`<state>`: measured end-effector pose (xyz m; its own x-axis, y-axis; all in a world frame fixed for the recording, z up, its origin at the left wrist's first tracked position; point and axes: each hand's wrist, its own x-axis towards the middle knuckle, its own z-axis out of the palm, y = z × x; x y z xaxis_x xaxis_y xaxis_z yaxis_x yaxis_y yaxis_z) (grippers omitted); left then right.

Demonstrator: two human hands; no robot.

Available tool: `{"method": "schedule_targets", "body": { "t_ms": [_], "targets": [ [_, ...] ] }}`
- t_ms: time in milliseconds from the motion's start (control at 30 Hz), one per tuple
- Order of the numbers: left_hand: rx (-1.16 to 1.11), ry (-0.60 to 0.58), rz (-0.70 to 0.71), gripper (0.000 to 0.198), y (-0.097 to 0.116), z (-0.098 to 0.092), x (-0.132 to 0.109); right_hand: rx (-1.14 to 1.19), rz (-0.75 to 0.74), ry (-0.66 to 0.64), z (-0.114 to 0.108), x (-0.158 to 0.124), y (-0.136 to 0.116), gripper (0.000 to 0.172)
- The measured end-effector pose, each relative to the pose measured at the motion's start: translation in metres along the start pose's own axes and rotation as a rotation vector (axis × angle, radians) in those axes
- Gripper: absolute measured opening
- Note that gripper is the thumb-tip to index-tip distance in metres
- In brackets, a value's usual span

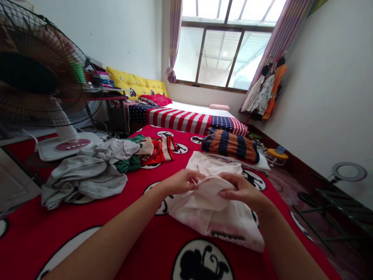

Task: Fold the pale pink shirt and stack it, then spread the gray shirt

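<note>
A white shirt (192, 216) with blurred lettering near its front edge lies on the red bedspread (131, 229), partly folded over itself. My left hand (186, 181) is closed at the left side of a raised, rounded flap of its cloth, fingertips pinching the edge. On the other side, my right hand (240, 189) grips the same flap between thumb and fingers. Part of the shirt is hidden under the flap and my hands. Just beyond it rests a folded orange and navy striped garment (230, 144).
To the left is a heap of grey clothes (90, 171), with a red garment (160, 149) beside it. A fan (37, 77) stands at far left. Behind is another bed with a flag-patterned cover (177, 119). A ring light (349, 171) and a green folding stool (344, 206) are at right.
</note>
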<state>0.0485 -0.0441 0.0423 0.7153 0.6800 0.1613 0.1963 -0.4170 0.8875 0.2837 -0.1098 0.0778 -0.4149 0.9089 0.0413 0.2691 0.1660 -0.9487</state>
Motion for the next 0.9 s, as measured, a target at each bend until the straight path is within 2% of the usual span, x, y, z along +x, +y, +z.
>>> {"method": "schedule_targets", "body": {
  "t_ms": [67,167,300,433,500,600,667,767,833,900],
  "targets": [
    [0.049,0.018,0.026,0.046,0.000,0.004,0.001,-0.038,0.015,-0.084,0.000,-0.001,-0.003,0.033],
    [-0.008,0.059,0.024,0.035,0.000,0.009,0.003,-0.100,0.004,-0.175,0.001,0.000,-0.007,0.026],
    [-0.144,0.188,-0.048,0.028,-0.002,0.011,0.008,-0.168,0.013,-0.242,0.007,-0.001,-0.014,0.023],
    [-0.213,0.301,-0.020,0.026,0.002,0.008,0.009,-0.217,0.009,-0.250,0.019,-0.001,-0.022,0.017],
    [-0.237,0.321,0.000,0.026,0.007,0.007,0.008,-0.251,-0.038,-0.173,0.023,0.000,-0.023,0.021],
    [-0.305,0.316,0.015,0.028,0.018,0.008,0.005,-0.347,-0.175,0.040,0.025,0.005,-0.021,0.026],
    [-0.364,0.293,0.025,0.028,0.027,0.009,0.002,-0.420,-0.249,0.213,0.025,0.008,-0.019,0.020],
    [-0.448,0.250,0.049,0.036,0.039,0.012,-0.001,-0.504,-0.268,0.418,0.024,0.012,-0.017,0.007],
    [-0.495,0.229,0.062,0.046,0.045,0.014,-0.004,-0.533,-0.243,0.515,0.025,0.013,-0.015,0.018],
    [-0.505,0.226,0.083,0.051,0.050,0.015,-0.006,-0.537,-0.265,0.582,0.026,0.014,-0.015,0.035]
  ]
}}
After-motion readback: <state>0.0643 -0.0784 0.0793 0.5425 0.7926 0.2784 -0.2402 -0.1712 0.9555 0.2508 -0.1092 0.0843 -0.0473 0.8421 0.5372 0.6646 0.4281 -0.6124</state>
